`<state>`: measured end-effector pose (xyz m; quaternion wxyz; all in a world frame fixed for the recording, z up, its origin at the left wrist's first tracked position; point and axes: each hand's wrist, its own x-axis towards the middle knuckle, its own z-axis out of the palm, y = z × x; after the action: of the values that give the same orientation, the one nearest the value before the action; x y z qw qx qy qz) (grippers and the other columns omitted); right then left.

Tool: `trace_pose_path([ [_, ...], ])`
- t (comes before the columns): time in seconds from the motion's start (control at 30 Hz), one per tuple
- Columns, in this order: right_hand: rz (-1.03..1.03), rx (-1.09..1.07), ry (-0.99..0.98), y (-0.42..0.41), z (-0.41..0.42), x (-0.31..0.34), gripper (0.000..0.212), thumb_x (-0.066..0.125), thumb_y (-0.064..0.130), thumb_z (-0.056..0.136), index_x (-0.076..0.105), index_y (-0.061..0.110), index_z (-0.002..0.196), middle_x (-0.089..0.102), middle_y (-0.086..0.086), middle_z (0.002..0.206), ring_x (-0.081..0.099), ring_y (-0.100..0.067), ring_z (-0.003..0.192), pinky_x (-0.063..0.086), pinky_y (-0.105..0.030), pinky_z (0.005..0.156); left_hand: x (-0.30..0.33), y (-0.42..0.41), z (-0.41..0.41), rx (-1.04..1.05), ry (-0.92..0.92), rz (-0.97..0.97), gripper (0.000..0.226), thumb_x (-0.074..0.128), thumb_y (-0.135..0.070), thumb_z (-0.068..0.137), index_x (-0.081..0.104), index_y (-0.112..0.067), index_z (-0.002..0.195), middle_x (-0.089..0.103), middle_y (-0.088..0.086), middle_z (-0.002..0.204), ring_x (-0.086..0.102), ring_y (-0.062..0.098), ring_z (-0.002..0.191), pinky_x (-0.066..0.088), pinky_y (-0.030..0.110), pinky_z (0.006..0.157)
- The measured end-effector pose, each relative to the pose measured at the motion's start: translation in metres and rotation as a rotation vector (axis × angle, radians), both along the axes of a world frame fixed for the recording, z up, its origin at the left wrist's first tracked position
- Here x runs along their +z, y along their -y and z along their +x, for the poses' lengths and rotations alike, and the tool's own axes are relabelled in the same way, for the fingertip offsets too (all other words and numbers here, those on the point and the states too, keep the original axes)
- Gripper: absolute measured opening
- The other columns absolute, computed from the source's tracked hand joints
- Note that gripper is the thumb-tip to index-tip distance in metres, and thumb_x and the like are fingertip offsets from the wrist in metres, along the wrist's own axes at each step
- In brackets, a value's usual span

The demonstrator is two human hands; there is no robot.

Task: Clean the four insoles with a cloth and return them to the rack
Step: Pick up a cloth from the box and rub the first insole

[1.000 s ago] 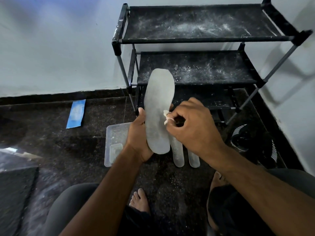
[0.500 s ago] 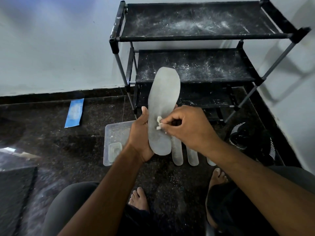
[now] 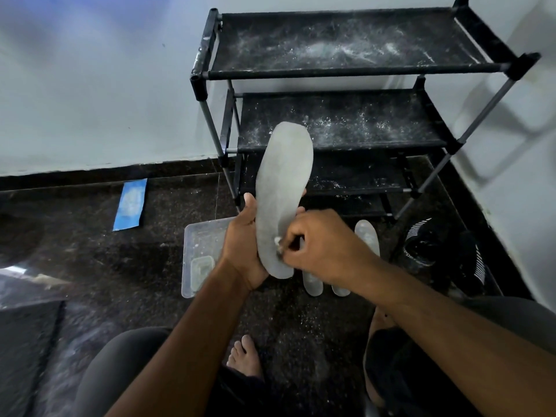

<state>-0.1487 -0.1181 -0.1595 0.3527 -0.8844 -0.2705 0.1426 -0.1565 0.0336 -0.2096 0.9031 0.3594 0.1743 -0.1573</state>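
So the left hand (image 3: 245,246) has its fingers curled round the lower half of a long grey foam insole (image 3: 281,200), thumb on the front face, holding it nearly upright in front of the black dusty shoe rack (image 3: 358,70). Right hand (image 3: 326,246) has fingers bunched tight, pinching a tiny white cloth wad (image 3: 277,241) against the insole near its heel end. 3 more pale insoles (image 3: 367,237) lie flat on the dark speckled floor (image 3: 120,266) just below the rack, partly hidden by the right hand. Clear plastic tray (image 3: 200,254) sits left of them.
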Motion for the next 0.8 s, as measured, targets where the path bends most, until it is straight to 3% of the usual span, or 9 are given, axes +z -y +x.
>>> trace_pose_path([
  [0.13, 0.292, 0.007, -0.250, 0.002, 0.002, 0.012, 0.008, 0.080, 0.019, 0.079, 0.079, 0.010, 0.081, 0.075, 0.005, 0.075, 0.069, -0.007, 0.068, 0.052, -0.017, 0.065, -0.001, -0.003, 0.001, 0.028, 0.011, 0.001, 0.078, 0.022, -0.064, 0.105, 0.050, -0.005, 0.148, 0.050, 0.017, 0.153, 0.052, 0.030, 0.137, 0.052, 0.040, 0.106],
  [0.2, 0.306, -0.129, -0.086, 0.004, 0.008, 0.010, 0.007, 0.079, 0.019, 0.080, 0.079, 0.013, 0.080, 0.074, 0.009, 0.075, 0.067, -0.003, 0.068, 0.048, -0.012, 0.061, -0.002, -0.002, 0.000, 0.037, 0.011, 0.003, 0.075, 0.023, -0.061, 0.106, 0.051, -0.005, 0.147, 0.054, 0.017, 0.150, 0.055, 0.030, 0.136, 0.052, 0.040, 0.106],
  [0.27, 0.103, -0.157, 0.104, 0.003, 0.008, 0.004, 0.008, 0.077, 0.026, 0.083, 0.078, 0.019, 0.079, 0.070, 0.013, 0.075, 0.064, -0.001, 0.069, 0.042, -0.008, 0.063, 0.000, -0.002, -0.001, 0.041, 0.008, -0.013, 0.074, 0.025, -0.061, 0.106, 0.050, -0.006, 0.148, 0.052, 0.014, 0.152, 0.051, 0.028, 0.139, 0.048, 0.041, 0.111],
  [0.33, -0.012, -0.065, 0.075, 0.001, 0.001, -0.003, 0.011, 0.075, 0.029, 0.084, 0.077, 0.020, 0.079, 0.070, 0.010, 0.076, 0.063, -0.001, 0.068, 0.048, -0.016, 0.068, -0.001, -0.003, 0.000, 0.051, -0.019, -0.024, 0.073, 0.027, -0.062, 0.105, 0.052, -0.007, 0.147, 0.053, 0.013, 0.151, 0.055, 0.027, 0.134, 0.048, 0.042, 0.109],
  [0.43, 0.194, 0.024, -0.202, -0.001, -0.004, 0.004, 0.010, 0.078, 0.024, 0.081, 0.078, 0.014, 0.079, 0.075, 0.006, 0.076, 0.070, -0.010, 0.073, 0.056, -0.034, 0.084, 0.002, -0.002, -0.001, 0.052, -0.028, 0.024, 0.073, 0.028, -0.061, 0.106, 0.054, -0.005, 0.145, 0.053, 0.017, 0.151, 0.058, 0.030, 0.131, 0.051, 0.042, 0.106],
  [0.53, 0.359, -0.136, -0.126, 0.003, 0.009, 0.008, 0.010, 0.079, 0.024, 0.081, 0.079, 0.014, 0.084, 0.075, 0.005, 0.078, 0.071, -0.015, 0.073, 0.058, -0.040, 0.073, 0.009, 0.004, -0.005, 0.044, -0.024, 0.069, 0.068, 0.028, -0.056, 0.107, 0.062, -0.005, 0.135, 0.065, 0.019, 0.136, 0.066, 0.031, 0.122, 0.059, 0.040, 0.095],
  [0.67, 0.021, -0.191, 0.188, 0.005, 0.014, -0.004, 0.010, 0.074, 0.029, 0.085, 0.077, 0.020, 0.088, 0.066, 0.008, 0.081, 0.057, -0.003, 0.072, 0.047, -0.024, 0.066, 0.010, 0.008, -0.007, 0.042, -0.015, 0.076, 0.062, 0.028, -0.053, 0.107, 0.064, -0.009, 0.131, 0.068, 0.017, 0.131, 0.071, 0.027, 0.112, 0.058, 0.039, 0.092],
  [0.73, 0.017, -0.079, 0.096, 0.001, 0.008, -0.007, 0.008, 0.074, 0.025, 0.084, 0.077, 0.018, 0.083, 0.067, 0.008, 0.076, 0.059, -0.004, 0.067, 0.045, -0.023, 0.062, 0.011, 0.009, -0.007, 0.031, -0.026, 0.067, 0.065, 0.027, -0.054, 0.108, 0.059, -0.006, 0.138, 0.066, 0.019, 0.134, 0.068, 0.030, 0.118, 0.057, 0.042, 0.094],
  [0.8, 0.187, -0.061, -0.093, 0.003, 0.007, 0.000, 0.005, 0.077, 0.019, 0.080, 0.078, 0.014, 0.080, 0.073, 0.006, 0.074, 0.067, -0.010, 0.066, 0.053, -0.028, 0.060, 0.011, 0.010, -0.007, 0.018, -0.042, 0.080, 0.065, 0.030, -0.053, 0.107, 0.060, -0.004, 0.137, 0.067, 0.020, 0.131, 0.070, 0.031, 0.113, 0.061, 0.042, 0.089],
])
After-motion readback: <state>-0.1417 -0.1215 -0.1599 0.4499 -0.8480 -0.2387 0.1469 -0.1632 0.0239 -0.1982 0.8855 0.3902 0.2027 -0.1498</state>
